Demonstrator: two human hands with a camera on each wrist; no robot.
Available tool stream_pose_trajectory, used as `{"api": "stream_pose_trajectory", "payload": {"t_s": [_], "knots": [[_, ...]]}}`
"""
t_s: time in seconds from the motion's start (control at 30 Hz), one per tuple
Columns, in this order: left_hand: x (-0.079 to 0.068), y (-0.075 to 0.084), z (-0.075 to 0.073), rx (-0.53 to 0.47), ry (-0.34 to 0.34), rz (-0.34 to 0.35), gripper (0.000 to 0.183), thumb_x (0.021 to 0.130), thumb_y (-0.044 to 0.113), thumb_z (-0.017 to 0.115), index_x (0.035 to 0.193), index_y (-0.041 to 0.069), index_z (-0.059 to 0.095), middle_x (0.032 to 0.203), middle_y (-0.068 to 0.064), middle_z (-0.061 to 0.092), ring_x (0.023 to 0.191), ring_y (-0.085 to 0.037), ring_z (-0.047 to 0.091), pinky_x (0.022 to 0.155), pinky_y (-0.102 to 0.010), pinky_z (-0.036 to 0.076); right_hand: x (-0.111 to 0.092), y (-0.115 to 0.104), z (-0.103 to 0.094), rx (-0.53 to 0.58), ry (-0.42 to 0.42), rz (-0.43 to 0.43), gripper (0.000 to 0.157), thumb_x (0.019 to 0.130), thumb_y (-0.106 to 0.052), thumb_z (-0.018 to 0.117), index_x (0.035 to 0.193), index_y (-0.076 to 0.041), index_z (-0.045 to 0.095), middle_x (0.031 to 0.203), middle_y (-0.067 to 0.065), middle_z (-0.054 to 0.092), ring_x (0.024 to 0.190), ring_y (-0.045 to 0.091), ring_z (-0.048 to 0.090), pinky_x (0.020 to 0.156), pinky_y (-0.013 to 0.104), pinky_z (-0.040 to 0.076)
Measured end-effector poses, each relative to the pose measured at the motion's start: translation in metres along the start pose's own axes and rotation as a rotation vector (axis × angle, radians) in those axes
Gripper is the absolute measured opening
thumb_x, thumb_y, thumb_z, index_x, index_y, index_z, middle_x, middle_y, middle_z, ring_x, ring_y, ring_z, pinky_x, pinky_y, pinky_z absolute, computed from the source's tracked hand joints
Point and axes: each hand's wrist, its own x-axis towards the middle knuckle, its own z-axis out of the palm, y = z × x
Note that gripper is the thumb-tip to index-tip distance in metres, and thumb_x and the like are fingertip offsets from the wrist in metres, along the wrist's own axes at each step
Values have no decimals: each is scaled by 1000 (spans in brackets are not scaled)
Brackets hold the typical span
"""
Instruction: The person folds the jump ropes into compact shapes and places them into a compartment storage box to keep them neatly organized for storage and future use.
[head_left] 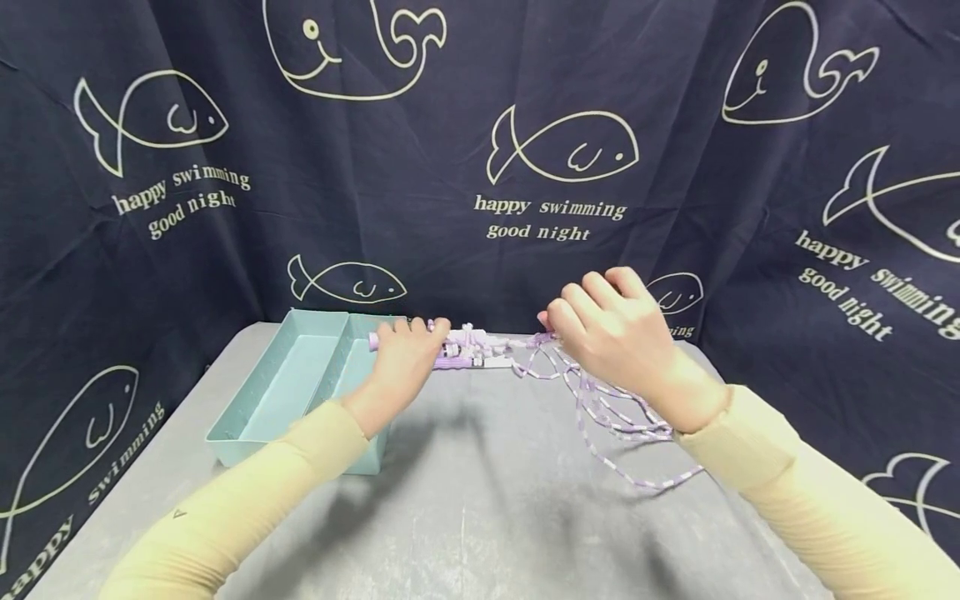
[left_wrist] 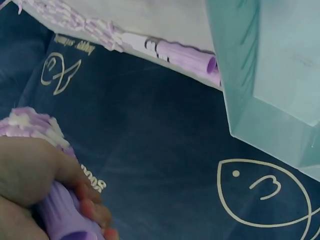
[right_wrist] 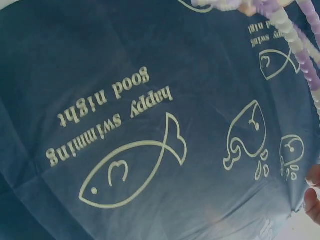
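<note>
Two cream sleeves [head_left: 810,492] are slanting in over a grey table [head_left: 465,533], framing a lilac-and-white beaded rope [head_left: 630,430] that is trailing in loops beneath the right hand [head_left: 615,333], well to the right of a teal two-compartment tray [head_left: 234,451]. The left hand [head_left: 405,358] is curling its fingers round a lilac handle [left_wrist: 67,215] near the tray, while the right hand is gripping the rope with bent fingers, their undersides mostly hidden. Another lilac handle [left_wrist: 185,56] is lying near the table's far edge, before a hanging navy cloth [head_left: 442,167].
</note>
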Motion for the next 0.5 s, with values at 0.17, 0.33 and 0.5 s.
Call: {"api": "stream_pose_trajectory", "payload": {"t_s": [0.17,0.33,0.5], "knots": [[-2,11,3,-12,21,151,22,83,2,53,100,14,48,70,-10,55,61,-29,52,53,-36,34,11,8,-1,-18,0,-3,31,92,-12,47,64,-3,40,56,5,32,49,23,33,54,38,35],[-1,23,2,-63,36,254,27,79,4,62,98,17,48,70,-7,55,66,-27,51,58,-36,36,16,16,3,-33,0,0,32,94,-14,45,64,-3,39,56,5,32,48,23,31,53,37,33],[-2,34,0,-96,56,331,25,81,1,57,96,18,47,72,-7,53,69,-26,50,62,-36,37,15,22,6,-33,-28,10,32,94,-14,45,65,-2,42,56,7,36,50,24,36,54,37,34]]}}
